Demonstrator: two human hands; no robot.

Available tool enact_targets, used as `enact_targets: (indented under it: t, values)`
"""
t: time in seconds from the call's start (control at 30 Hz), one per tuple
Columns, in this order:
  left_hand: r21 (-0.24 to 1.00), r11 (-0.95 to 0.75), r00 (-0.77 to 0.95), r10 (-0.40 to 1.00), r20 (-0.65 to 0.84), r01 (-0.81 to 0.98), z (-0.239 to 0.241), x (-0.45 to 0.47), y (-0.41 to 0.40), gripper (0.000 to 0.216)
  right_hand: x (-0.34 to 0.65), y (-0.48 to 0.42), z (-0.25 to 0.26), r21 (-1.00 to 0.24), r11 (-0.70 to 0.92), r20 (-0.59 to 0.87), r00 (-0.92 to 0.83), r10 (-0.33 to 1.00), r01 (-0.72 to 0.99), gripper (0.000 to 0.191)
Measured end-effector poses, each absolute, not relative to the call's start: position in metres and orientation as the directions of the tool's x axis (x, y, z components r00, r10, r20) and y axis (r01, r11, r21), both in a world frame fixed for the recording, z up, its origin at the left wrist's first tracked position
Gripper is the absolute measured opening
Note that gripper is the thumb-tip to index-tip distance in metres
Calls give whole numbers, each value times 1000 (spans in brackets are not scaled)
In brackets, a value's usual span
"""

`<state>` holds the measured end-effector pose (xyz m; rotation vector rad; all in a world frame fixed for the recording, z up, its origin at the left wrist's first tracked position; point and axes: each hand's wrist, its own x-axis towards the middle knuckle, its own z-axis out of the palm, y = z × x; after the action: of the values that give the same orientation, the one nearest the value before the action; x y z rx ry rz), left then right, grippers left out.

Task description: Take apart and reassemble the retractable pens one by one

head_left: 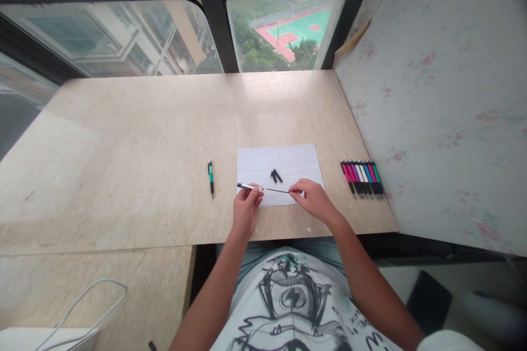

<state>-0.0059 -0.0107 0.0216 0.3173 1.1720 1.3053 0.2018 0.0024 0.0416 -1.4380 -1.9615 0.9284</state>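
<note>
My left hand (pixel 246 208) pinches a white pen barrel (pixel 249 187) with a black tip, held level over the near edge of a white written sheet (pixel 288 162). My right hand (pixel 312 198) pinches the end of a thin dark refill (pixel 278 190) that runs from the barrel's open end toward it. Two small black pen parts (pixel 275 176) lie on the sheet just beyond my hands. A green and black pen (pixel 211 177) lies alone on the table to the left of the sheet.
A row of several pens (pixel 362 177) in pink, white, blue and green lies at the right, close to a flowery wall panel (pixel 436 109). The beige table (pixel 123 164) runs up to a window. A white cable (pixel 88 307) loops at the lower left.
</note>
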Motion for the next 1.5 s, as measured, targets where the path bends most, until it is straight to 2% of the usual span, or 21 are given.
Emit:
enact_targets:
  t: [0.1,0.3,0.43,0.53,0.67,0.77,0.9,1.2,1.33,1.43,1.5]
  values:
    - [751,302,-201,844,-497,-587,21,-7,-9,24,206,5,36,-779,161,5,-250,968,606,12]
    - [742,335,-180,836,-518,-581,23,-5,-12,24,197,15,10,-698,-30,-38,5,999,715,12]
    - [739,356,-160,835,-526,-572,24,-1,-15,24,184,19,3,-635,-37,0,48,999,772,13]
    - [739,369,-143,838,-527,-563,23,1,-17,25,177,17,7,-654,-25,34,62,997,756,15]
    - [751,397,-108,845,-523,-527,20,5,-18,27,168,9,18,-837,45,14,-61,998,545,21]
    - [760,436,-57,850,-524,-481,17,10,-19,29,162,2,26,-891,131,41,-211,977,435,23]
    - [766,456,-37,849,-527,-454,15,14,-21,32,161,-1,31,-850,234,96,-297,950,472,18]
    - [803,460,-37,859,-510,-379,15,16,-20,33,162,-2,32,-687,306,137,-296,945,659,9]
    - [783,472,-21,851,-524,-405,16,15,-20,31,164,0,27,-714,264,139,-237,961,649,13]
    - [767,478,-24,842,-538,-429,18,14,-19,34,172,8,17,-739,158,133,-88,987,655,17]
    - [762,480,-30,838,-545,-435,19,12,-19,35,177,14,9,-703,77,130,22,991,707,17]
